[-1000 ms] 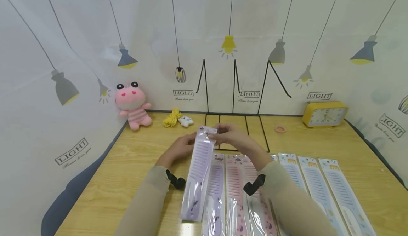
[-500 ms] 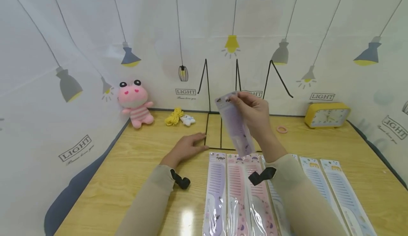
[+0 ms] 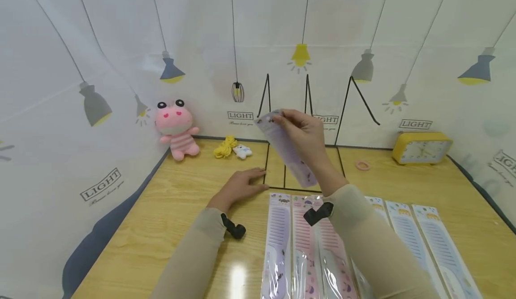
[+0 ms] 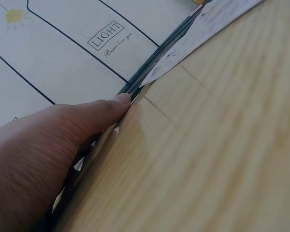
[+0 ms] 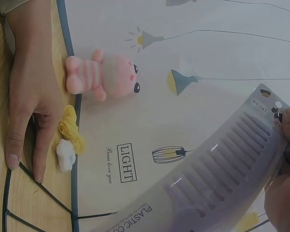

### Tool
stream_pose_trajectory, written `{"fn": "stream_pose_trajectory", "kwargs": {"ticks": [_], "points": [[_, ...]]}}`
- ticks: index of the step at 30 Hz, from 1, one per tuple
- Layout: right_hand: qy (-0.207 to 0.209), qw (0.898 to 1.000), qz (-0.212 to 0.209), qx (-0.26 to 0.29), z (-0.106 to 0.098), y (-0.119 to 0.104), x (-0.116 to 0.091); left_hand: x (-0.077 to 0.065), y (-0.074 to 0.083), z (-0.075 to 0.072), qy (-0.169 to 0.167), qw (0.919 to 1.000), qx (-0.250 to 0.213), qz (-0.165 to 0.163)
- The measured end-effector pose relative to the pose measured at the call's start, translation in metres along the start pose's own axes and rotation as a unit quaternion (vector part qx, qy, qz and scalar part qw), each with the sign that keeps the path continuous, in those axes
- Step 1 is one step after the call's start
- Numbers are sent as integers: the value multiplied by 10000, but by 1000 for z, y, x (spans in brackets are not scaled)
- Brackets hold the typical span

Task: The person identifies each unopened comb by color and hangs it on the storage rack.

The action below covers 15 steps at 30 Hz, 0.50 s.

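In the head view my right hand pinches the top corner of a purple comb in a clear package. The package hangs tilted in the air before the black wire rack. Its comb teeth and printed top show closely in the right wrist view, as a packaged comb. My left hand rests at the left side of the rack's base, fingers extended and touching the wire. Packaged combs lie in a row nearer to me: a purple comb, pink combs and blue combs, partly covered by my right forearm.
At the back left sit a pink plush toy, a yellow cord bundle and a small white toy. A pink ring and a yellow clock are at the back right. A printed cloth backs the table.
The purple comb package rose off the table in my right hand, then moved slightly left towards the rack's hooks. My left hand left the package and settled on the rack's base.
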State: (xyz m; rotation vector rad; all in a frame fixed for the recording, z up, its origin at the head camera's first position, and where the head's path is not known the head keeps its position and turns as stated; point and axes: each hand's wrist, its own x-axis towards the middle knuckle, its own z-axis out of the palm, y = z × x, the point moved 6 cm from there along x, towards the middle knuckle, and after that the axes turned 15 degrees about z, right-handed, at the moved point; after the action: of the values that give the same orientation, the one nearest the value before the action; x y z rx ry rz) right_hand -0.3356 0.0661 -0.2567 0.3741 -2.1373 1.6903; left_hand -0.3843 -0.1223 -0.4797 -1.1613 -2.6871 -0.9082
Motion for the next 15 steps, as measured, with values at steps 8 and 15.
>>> {"fn": "stream_pose_trajectory", "kwargs": {"ticks": [8, 15], "points": [[-158, 9998, -92, 89, 12, -4, 3, 6, 4, -1, -38, 9998, 14, 172], [-197, 9997, 68, 94, 20, 0, 5, 3, 6, -4, -98, 9999, -99, 24]]}}
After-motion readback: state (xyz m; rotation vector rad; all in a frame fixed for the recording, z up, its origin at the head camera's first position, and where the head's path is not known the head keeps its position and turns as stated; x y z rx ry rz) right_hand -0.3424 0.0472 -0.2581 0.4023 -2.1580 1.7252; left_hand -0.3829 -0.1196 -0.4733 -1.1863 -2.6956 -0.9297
